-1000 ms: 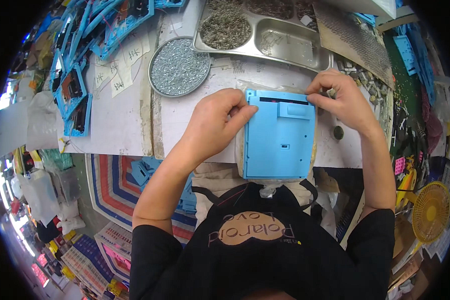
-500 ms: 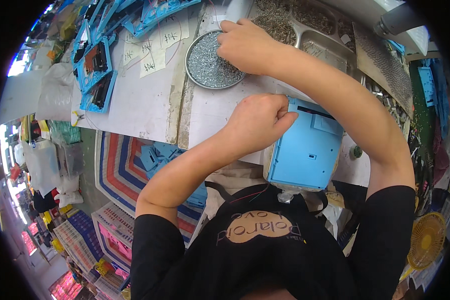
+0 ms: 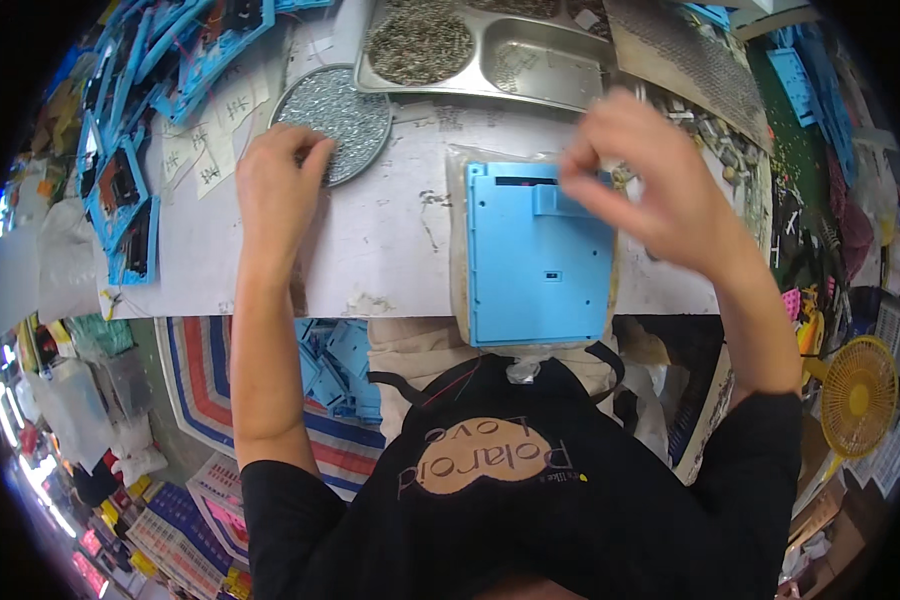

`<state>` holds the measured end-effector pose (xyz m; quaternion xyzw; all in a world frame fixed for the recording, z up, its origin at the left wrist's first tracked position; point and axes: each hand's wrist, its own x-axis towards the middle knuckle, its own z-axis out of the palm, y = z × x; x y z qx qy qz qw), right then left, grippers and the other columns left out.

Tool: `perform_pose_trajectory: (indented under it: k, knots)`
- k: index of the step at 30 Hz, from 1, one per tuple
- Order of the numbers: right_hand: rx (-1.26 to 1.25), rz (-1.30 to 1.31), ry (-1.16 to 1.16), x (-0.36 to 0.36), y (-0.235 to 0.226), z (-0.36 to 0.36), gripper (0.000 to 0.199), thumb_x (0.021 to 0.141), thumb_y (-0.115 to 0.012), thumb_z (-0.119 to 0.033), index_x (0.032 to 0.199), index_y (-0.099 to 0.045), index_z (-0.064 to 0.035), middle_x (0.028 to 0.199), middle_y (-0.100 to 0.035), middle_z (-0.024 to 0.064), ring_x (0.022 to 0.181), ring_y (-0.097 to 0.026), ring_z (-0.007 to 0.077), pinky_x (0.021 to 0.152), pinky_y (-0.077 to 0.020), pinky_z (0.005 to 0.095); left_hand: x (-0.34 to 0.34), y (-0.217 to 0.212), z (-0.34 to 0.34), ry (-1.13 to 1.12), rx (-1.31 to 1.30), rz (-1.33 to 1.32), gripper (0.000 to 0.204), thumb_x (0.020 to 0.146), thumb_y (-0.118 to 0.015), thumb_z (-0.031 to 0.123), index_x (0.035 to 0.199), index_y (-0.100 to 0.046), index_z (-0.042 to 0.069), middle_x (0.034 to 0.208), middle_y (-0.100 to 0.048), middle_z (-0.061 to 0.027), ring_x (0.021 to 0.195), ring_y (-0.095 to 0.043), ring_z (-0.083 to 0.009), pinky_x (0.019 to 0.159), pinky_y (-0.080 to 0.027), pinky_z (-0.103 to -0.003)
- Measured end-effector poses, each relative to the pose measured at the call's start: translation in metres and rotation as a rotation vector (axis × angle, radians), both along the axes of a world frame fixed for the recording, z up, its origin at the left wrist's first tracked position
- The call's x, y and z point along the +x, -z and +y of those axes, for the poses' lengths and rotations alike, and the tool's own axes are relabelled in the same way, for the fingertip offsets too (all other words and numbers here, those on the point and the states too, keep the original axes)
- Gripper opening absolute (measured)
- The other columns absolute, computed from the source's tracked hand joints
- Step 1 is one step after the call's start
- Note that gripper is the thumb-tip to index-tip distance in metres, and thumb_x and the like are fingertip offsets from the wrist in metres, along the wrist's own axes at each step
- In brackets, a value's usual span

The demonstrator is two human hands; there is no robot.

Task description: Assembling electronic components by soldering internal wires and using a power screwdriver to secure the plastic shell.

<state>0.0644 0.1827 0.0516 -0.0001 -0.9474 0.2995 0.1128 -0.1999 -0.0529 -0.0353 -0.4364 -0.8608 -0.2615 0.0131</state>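
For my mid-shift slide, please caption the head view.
Left hand at a round dish of small metal pieces; motion-blurred right hand by a light-blue panel.

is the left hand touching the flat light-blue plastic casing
Apart. The head view shows a wide strip of white tabletop between the bare left hand and the left edge of the flat light-blue plastic casing.

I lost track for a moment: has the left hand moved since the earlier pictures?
Yes. Judged against the round dish, the left hand has moved left, from the blue panel to the dish's lower-left rim.
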Motion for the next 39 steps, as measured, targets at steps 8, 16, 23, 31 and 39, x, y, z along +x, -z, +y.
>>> perform_pose_trajectory:
  k: [8,16,23,31,39]
  knots:
    - [0.210,0.002,0.074,0.066,0.021,-0.028,0.016,0.073,-0.077,-0.005,0.083,-0.065,-0.0061,0.086,-0.060,0.0064,0.088,-0.057,0.0288,0.080,-0.0466,0.0402,0.005,-0.001,0.013,-0.006,-0.073,0.175,0.020,0.092,-0.071,0.022,0.088,-0.068,0.002,0.087,-0.066,-0.0125,0.087,-0.064,-0.0321,0.080,-0.046,-0.045]
    - [0.296,-0.014,0.024,0.068,0.017,-0.024,0.022,0.070,-0.078,-0.004,0.089,-0.069,-0.0051,0.087,-0.060,0.0066,0.090,-0.058,0.0291,0.082,-0.0481,0.0412,0.149,-0.050,0.032,0.660,0.053,-0.045,0.018,0.077,-0.079,0.010,0.089,-0.065,0.011,0.093,-0.064,-0.0043,0.085,-0.062,-0.0254,0.083,-0.044,-0.041]
    - [0.156,0.043,0.152,0.090,0.015,-0.016,0.021,0.073,-0.078,-0.005,0.092,-0.070,-0.0052,0.085,-0.060,0.0066,0.087,-0.058,0.0286,0.079,-0.0489,0.0389,0.186,-0.033,0.038,0.880,0.170,0.013,0.030,0.076,-0.078,0.016,0.105,-0.073,0.011,0.102,-0.065,-0.0012,0.081,-0.059,-0.0174,0.079,-0.043,-0.037]
    - [0.119,0.014,0.136,0.116,0.019,-0.013,0.025,0.072,-0.078,-0.004,0.095,-0.070,-0.0043,0.084,-0.060,0.0072,0.085,-0.059,0.0288,0.076,-0.0485,0.0391,0.188,-0.033,0.039,0.924,0.096,0.174,0.035,0.076,-0.076,0.018,0.110,-0.075,0.013,0.105,-0.064,0.0005,0.077,-0.053,-0.0162,0.077,-0.039,-0.037]
    - [0.136,0.094,0.151,0.111,0.013,-0.003,0.021,0.074,-0.077,-0.005,0.093,-0.070,-0.0035,0.081,-0.060,0.0080,0.080,-0.060,0.0287,0.074,-0.0499,0.0398,0.180,-0.041,0.033,0.825,0.044,0.056,0.045,0.075,-0.084,0.017,0.118,-0.072,0.014,0.106,-0.067,-0.0007,0.079,-0.057,-0.0188,0.082,-0.042,-0.039]
